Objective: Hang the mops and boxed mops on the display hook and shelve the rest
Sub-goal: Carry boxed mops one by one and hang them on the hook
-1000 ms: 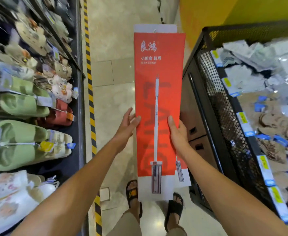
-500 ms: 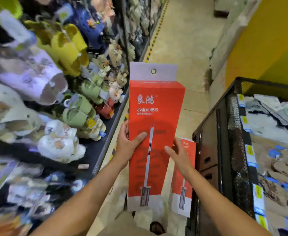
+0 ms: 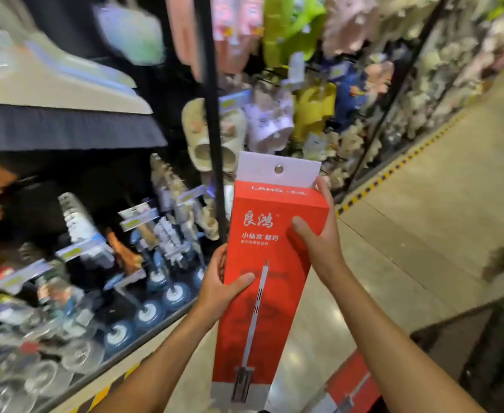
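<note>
Tall red boxed mop [image 3: 262, 293], upright

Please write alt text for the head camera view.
Two hands, left and right, hold a tall red mop box upright in a shop aisle. Its white hang tab is free; slippers hang on racks behind.

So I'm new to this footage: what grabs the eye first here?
The tall red mop box fills the centre, upright, with a white hang tab and eyelet on top. The left hand grips its lower left edge and the right hand its upper right. Slippers hang on the rack behind it.
</note>
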Available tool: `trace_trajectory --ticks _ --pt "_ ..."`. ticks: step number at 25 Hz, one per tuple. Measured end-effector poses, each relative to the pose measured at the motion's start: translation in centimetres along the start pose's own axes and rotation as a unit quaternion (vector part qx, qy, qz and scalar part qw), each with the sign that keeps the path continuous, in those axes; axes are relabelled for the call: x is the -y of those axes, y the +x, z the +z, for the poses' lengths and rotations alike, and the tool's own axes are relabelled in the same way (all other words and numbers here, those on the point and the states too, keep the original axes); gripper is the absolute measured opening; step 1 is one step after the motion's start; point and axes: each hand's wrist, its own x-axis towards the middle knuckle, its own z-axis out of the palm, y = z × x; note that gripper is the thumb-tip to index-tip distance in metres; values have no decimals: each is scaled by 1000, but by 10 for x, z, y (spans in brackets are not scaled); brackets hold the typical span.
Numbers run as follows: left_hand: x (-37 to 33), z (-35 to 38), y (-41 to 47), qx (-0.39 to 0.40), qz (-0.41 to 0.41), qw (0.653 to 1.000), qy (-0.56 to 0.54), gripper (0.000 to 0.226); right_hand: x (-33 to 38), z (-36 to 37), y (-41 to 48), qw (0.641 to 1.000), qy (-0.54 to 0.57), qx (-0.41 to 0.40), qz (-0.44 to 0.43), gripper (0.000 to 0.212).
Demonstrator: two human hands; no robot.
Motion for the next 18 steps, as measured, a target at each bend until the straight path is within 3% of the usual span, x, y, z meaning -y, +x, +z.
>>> trace_trajectory --ticks 6,12,18 --pt "2 -172 -130 -199 12 979 -31 97 5 203 -71 985 44 168 -2 78" --pt "-2 -344 -315 -378 28 925 -31 98 53 414 -223 940 96 328 -5 72" --pt "-15 -468 -502 -505 49 862 -3 89 99 569 -390 885 148 441 -7 70"
